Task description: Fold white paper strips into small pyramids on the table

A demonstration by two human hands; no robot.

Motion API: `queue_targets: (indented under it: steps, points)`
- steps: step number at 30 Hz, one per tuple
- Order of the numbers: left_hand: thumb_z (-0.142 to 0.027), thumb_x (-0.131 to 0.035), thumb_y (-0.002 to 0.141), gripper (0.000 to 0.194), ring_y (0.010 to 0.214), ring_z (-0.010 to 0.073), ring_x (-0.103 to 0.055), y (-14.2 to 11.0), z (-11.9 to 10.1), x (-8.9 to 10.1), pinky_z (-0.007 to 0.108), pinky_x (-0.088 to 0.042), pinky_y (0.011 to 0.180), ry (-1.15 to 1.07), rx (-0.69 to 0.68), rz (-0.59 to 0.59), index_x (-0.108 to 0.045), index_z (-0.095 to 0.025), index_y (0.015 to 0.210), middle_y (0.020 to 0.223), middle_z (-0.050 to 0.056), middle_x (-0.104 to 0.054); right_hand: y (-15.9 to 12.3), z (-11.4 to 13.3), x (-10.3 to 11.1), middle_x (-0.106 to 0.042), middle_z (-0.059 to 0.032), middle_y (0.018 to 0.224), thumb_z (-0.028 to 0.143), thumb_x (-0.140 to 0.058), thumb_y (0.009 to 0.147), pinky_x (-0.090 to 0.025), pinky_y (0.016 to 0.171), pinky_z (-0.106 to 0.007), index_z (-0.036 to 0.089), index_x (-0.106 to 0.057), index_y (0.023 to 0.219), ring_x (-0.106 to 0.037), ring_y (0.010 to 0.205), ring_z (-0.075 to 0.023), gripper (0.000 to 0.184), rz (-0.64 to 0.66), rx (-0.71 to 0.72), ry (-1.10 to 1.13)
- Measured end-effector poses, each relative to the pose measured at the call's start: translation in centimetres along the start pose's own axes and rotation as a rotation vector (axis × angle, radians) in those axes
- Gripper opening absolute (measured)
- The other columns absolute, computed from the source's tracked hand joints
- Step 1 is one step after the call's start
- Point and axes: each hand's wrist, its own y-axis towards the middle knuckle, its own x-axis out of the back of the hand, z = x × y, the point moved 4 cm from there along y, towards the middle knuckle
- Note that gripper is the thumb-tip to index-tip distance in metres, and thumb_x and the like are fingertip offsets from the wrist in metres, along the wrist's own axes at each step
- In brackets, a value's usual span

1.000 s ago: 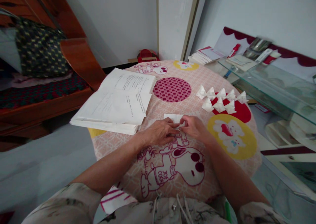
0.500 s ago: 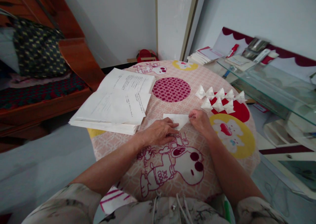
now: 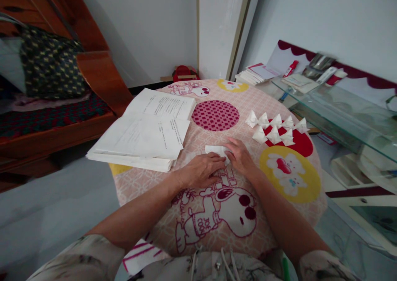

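Observation:
A small folded white paper [image 3: 215, 150] lies on the round table's patterned cloth [image 3: 217, 215]. My left hand [image 3: 203, 170] rests flat on its near left part, fingers stretched out. My right hand [image 3: 239, 157] presses down on the paper's right side with fingers together and flat. Most of the paper is hidden under both hands. Several finished folded white paper pieces [image 3: 276, 129] sit in two rows to the right, beyond my right hand.
A thick stack of printed sheets [image 3: 145, 130] lies on the table's left part. A glass shelf [image 3: 347, 111] with booklets and small items stands to the right. A wooden bench with a dark patterned cushion [image 3: 49, 64] is at the left.
My right hand slid from the paper's right end back toward the left, now lying over the paper beside my left hand. The paper looks shorter, folded over. The left hand stayed in place.

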Motion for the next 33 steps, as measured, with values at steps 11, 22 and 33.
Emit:
queue_targets:
  steps: [11, 22, 33]
  points:
    - [-0.035, -0.066, 0.091, 0.034, 0.135, 0.0326, -0.054, -0.01, -0.12, -0.49, 0.046, -0.044, 0.114, 0.017, -0.023, 0.000, -0.061, -0.014, 0.118, 0.137, 0.019, -0.062, 0.25, -0.32, -0.37, -0.063, -0.0154, 0.137, 0.026, -0.051, 0.096, -0.042, 0.113, -0.050, 0.018, -0.070, 0.117, -0.054, 0.130, -0.0297, 0.029, -0.039, 0.023, -0.010]
    - [-0.034, -0.067, 0.091, 0.034, 0.136, 0.0323, -0.053, 0.03, -0.10, -0.54, 0.047, -0.044, 0.115, 0.025, -0.019, -0.004, -0.061, -0.014, 0.118, 0.138, 0.019, -0.062, 0.20, -0.30, -0.27, -0.065, -0.0158, 0.133, 0.023, -0.050, 0.096, -0.043, 0.112, -0.047, 0.017, -0.072, 0.112, -0.056, 0.127, -0.0287, 0.028, -0.058, 0.017, 0.002]
    - [-0.034, -0.067, 0.091, 0.038, 0.141, 0.0327, -0.049, -0.12, 0.08, -0.79, 0.048, -0.043, 0.116, 0.004, -0.001, 0.003, -0.061, -0.014, 0.123, 0.149, 0.019, -0.055, 0.57, -0.41, 0.58, -0.075, -0.0115, 0.109, 0.018, -0.054, 0.091, -0.052, 0.098, -0.044, 0.021, -0.075, 0.093, -0.066, 0.108, -0.0271, 0.022, -0.178, 0.061, 0.131]
